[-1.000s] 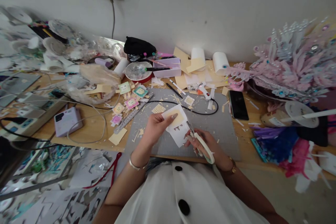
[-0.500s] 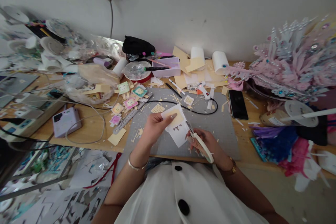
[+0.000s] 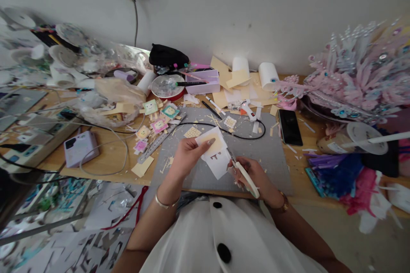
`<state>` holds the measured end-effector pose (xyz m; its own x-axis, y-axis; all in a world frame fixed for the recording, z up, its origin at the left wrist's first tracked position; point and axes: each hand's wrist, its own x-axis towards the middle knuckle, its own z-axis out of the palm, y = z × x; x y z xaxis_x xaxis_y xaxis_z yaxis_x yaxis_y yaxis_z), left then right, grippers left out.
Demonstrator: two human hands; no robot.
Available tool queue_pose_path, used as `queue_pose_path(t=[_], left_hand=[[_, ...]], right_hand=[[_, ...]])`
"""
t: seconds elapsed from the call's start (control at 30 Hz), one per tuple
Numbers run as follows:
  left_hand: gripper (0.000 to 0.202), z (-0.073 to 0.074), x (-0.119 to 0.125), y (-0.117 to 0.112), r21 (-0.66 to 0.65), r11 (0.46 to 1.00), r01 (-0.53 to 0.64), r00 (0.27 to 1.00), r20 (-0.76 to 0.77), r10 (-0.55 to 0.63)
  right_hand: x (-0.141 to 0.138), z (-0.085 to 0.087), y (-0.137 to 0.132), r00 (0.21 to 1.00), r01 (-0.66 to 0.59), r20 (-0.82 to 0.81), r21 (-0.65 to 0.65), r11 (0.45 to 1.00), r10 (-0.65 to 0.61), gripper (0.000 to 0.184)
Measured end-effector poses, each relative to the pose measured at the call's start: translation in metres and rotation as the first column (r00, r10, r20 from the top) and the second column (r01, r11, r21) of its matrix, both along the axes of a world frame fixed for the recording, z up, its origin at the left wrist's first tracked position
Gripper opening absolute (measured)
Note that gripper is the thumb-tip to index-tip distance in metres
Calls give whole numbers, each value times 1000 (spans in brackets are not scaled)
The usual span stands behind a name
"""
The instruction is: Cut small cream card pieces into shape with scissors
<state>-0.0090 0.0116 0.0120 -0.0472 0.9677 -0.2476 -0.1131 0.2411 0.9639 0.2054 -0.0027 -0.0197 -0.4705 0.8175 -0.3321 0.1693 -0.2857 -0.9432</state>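
Between thumb and fingers, my left hand (image 3: 190,153) pinches a white sheet of paper (image 3: 218,166) with a cut-out shape in it; a pale yellow piece (image 3: 215,144) lies on its upper part. My right hand (image 3: 251,175) is wrapped around the handles of white-handled scissors (image 3: 246,177). Their blades are at the right edge of the paper; whether they are biting into it is too small to tell. Both hands are above the front of a grey cutting mat (image 3: 269,158).
Small painted square figures (image 3: 159,125) lie by a metal ruler (image 3: 160,140). A glue gun (image 3: 248,111) with a black cord rests at the mat's back. To the right are a phone (image 3: 290,127), a lidded drink cup (image 3: 352,138) and pink decorations (image 3: 346,81). Yellow scraps (image 3: 143,166) are scattered about.
The paper and the scissors have shifted very slightly. Both hands keep their hold, and the rest of the table looks the same.
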Motion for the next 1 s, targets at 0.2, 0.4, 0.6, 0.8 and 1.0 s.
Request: queue_pose_path(t=[0.2,0.4,0.6,0.8,1.0], left_hand=[[33,-3,-1,-2,9,1000,2,1000,9,-2],[32,-3,-3,-3,8,1000,-1,1000,0,1],[33,-6,-4,-3,-8,1000,-17,1000,-5,17],[34,-5,-2,-5,-7,1000,30,999,29,-30],[32,0,0,-9,-33,996,86,994,73,-83]], right_hand=[[-1,4,0,1000,6,-10,-52,999,-6,34],[0,4,0,1000,-17,-6,-15,1000,17,38],[2,13,1,985,-140,-93,62,988,145,48],[-2,17,3,984,-156,-78,78,985,162,48],[-4,17,4,991,-120,-57,52,991,123,50]])
